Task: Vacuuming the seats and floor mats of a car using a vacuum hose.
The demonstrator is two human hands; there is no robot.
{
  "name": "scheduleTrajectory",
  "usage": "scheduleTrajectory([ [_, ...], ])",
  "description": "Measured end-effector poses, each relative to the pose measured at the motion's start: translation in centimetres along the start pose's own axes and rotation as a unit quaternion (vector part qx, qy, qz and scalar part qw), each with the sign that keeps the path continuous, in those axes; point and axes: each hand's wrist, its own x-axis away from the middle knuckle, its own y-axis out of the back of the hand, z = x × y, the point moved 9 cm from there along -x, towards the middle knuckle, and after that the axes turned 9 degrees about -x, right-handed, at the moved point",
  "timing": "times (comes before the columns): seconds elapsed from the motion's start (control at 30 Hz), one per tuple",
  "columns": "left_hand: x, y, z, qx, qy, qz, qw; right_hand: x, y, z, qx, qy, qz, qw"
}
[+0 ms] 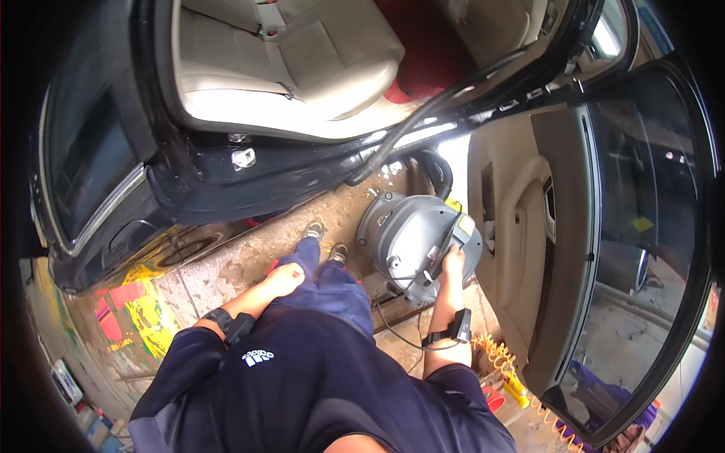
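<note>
My right hand (pixel 452 263) is closed on the dark top handle of a grey canister vacuum cleaner (pixel 416 226), which stands on the ground by the open car door. A ribbed grey hose (pixel 396 139) runs over the door sill into the car's rear footwell; its far end is hard to make out. A thin black cable (pixel 388 325) hangs in a loop near my right forearm. Beside my thigh, over the blue trousers, is my left hand (pixel 288 278); its fingers are mostly hidden, and I see no object in it.
Ahead lies the open car cabin with a beige seat (pixel 334 62) and red floor covering (pixel 433 54). An open car door (pixel 510 226) stands at the right, another dark door (pixel 96 170) at the left. A coiled yellow air hose (pixel 498 354) lies on the ground.
</note>
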Motion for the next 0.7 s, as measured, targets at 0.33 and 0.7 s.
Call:
scheduleTrajectory([
  [0.33, 3.3, -2.5, 7.9, 0.127, 0.031, -0.104, 0.986, 6.4, -12.3, 1.8, -0.128, -0.125, 0.087, 0.98],
  [0.7, 0.9, -5.2, 14.4, 0.165, -0.063, -0.046, 0.983, 15.5, -1.2, -1.1, 0.053, 0.195, 0.026, 0.979],
])
